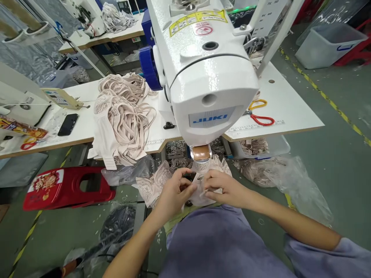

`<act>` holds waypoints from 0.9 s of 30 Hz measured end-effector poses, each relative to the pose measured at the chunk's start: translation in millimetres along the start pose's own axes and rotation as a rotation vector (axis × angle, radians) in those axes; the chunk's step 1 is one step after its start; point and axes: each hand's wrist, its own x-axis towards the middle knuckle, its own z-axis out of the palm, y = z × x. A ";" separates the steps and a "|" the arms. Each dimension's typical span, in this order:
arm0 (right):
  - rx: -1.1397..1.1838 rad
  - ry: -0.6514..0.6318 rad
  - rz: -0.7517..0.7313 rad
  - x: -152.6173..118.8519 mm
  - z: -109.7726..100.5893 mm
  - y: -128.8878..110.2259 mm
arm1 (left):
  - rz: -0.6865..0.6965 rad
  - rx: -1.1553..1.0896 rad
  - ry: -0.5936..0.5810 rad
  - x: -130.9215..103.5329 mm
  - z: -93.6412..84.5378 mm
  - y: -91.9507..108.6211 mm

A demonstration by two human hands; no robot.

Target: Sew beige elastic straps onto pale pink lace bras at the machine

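Note:
Just below the sewing machine head [213, 92], both hands are at a beige lace garment [156, 183] that looks like a bra. My left hand [178, 189] has thumb and fingers closed on its edge. A dark spot shows by those fingers; I cannot make out what it is. My right hand [223, 187] pinches the pale fabric a short way to the right, fingertips bent inward. Part of the garment spreads out left of my left hand, and more lace lies behind the hands under the machine's brown-faced front part [201, 152].
A heap of beige strappy garments [124, 119] hangs over the table edge at left. Scissors with red and yellow handles [261, 114] lie on the right tabletop [290, 104]. A phone [68, 124], a red stool [69, 187] and a plastic bag [301, 185] are around me.

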 end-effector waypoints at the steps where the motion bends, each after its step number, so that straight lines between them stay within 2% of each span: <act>1: -0.007 -0.020 -0.057 2.2 1.3 -1.9 | 0.025 0.020 0.028 -1.8 1.6 0.1; 3: 0.002 -0.068 -0.130 6.9 2.7 -4.4 | 0.092 0.070 0.062 -5.1 4.0 0.8; 6: 0.022 -0.108 -0.195 11.9 3.3 -4.5 | 0.200 0.176 0.042 -8.0 3.8 2.5; 10: -0.033 -0.030 -0.293 13.5 4.6 -3.8 | 0.334 0.259 0.043 -5.2 -0.2 4.3; 15: -0.053 -0.005 -0.355 12.1 4.7 -8.5 | 0.482 0.311 0.026 -1.0 -3.6 3.3; 21: -0.210 0.063 -0.414 8.7 12.6 -6.3 | 0.390 0.425 -0.004 -1.3 -3.5 6.4; 25: -0.221 0.183 -0.340 8.7 21.6 -3.4 | 0.288 0.404 0.022 3.9 -0.7 11.9; 27: -0.160 0.230 -0.294 10.0 22.9 -5.4 | 0.197 0.294 0.045 7.4 3.1 13.1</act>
